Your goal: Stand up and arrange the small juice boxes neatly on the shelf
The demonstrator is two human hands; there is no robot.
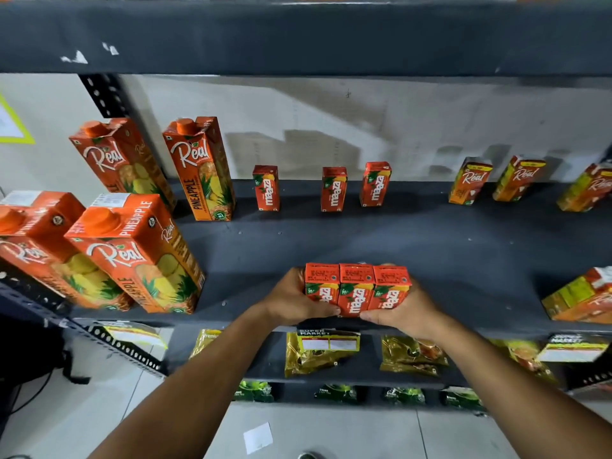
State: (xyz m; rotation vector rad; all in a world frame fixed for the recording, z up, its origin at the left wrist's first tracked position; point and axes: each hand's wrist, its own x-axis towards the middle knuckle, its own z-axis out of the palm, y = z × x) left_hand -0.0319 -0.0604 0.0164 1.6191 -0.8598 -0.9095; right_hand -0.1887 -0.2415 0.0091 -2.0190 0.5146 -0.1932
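Three small red Maaza juice boxes (356, 288) stand upright, side by side and touching, at the front edge of the dark shelf (414, 246). My left hand (291, 299) presses against the left box of the row and my right hand (402, 311) against the right box, squeezing them together. Three more small Maaza boxes stand apart along the shelf's back: one (266, 187), a second (333, 189) and a third (375, 184).
Tall Real pineapple cartons (139, 256) stand at the left, front and back. Small Real boxes (470, 180) stand at the back right, and another (583, 299) sits at the front right. Lower shelves hold packets (318, 351). The upper shelf's edge (298, 38) overhangs.
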